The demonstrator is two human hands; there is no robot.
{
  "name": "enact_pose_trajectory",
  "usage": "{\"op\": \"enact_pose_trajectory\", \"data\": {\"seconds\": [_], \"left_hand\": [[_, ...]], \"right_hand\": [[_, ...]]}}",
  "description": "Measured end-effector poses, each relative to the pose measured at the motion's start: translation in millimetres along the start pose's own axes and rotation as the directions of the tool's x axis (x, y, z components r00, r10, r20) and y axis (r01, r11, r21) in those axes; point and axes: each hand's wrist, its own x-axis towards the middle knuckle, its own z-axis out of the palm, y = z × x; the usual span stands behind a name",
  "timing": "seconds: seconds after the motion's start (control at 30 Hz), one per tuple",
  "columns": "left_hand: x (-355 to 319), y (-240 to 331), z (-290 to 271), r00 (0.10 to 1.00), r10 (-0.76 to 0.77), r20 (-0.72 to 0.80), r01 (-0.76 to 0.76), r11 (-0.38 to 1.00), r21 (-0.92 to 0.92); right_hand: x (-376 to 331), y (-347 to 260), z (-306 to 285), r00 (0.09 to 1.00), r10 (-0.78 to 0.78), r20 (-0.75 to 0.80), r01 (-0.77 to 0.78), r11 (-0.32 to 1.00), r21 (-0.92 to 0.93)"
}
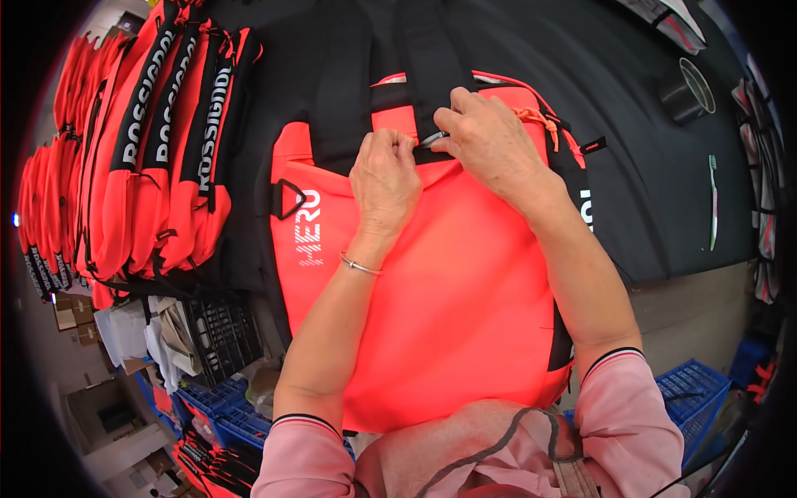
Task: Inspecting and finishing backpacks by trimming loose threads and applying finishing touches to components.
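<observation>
The red bag (pixel 448 299) lies flat on the black bench (pixel 647 166). The left hand (pixel 383 178) and right hand (pixel 491 141) both close their grip on a small metal piece (pixel 432 139) at the black strap (pixel 427 66). More red bags (pixel 166 141) are stacked at the left.

A bag-making workshop.
You stand at a black worktop (pixel 664 183) beside stacked identical red bags (pixel 158 158), with blue plastic crates (pixel 693 390) below.

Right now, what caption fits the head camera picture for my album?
Both hands, left hand and right hand, pinch a black strap on a bright red bag.
</observation>
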Motion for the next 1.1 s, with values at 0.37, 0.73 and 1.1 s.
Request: {"op": "enact_pose_trajectory", "data": {"seconds": [0.37,0.73,1.1], "left_hand": [[-77,30,-29,0.880,0.425,0.211,-0.314,0.855,-0.412],[15,-16,-137,0.854,0.450,0.261,-0.515,0.805,0.296],[-10,-47,-118,0.987,0.160,0.010,-0.158,0.960,0.231]], "right_hand": [[0,13,-11,0.953,0.276,0.125,-0.299,0.920,0.253],[-2,-10,-11,0.954,-0.023,0.299,-0.121,0.883,0.453],[-4,-33,-17,0.895,-0.211,0.393,0.014,0.894,0.448]]}}
